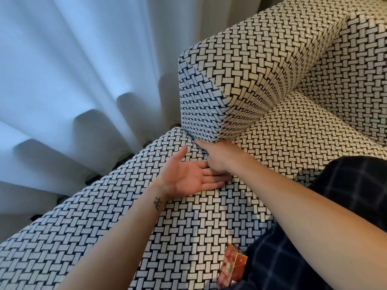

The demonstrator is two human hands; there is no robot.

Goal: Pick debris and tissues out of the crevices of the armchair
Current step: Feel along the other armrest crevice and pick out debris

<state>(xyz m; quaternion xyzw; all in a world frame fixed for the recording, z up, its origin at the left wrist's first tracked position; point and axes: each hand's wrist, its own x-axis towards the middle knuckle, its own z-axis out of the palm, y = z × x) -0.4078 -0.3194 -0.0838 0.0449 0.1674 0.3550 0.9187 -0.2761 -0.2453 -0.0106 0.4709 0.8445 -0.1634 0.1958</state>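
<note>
The armchair (282, 132) is covered in a black-and-white basket-weave fabric. Its block-shaped armrest (240, 76) meets the seat cushion at a crevice (194, 141). My left hand (192, 176) lies palm up on the seat, fingers spread and holding nothing. My right hand (217, 155) crosses over the left fingers, and its fingertip presses into the crevice at the foot of the armrest. The right fingers are partly hidden, so I cannot tell whether they hold anything. No debris or tissue shows.
White pleated curtains (73, 70) hang to the left, behind the chair. A dark checked garment (335, 227) covers the lower right. A red and gold box (230, 266) pokes out beside it on the seat.
</note>
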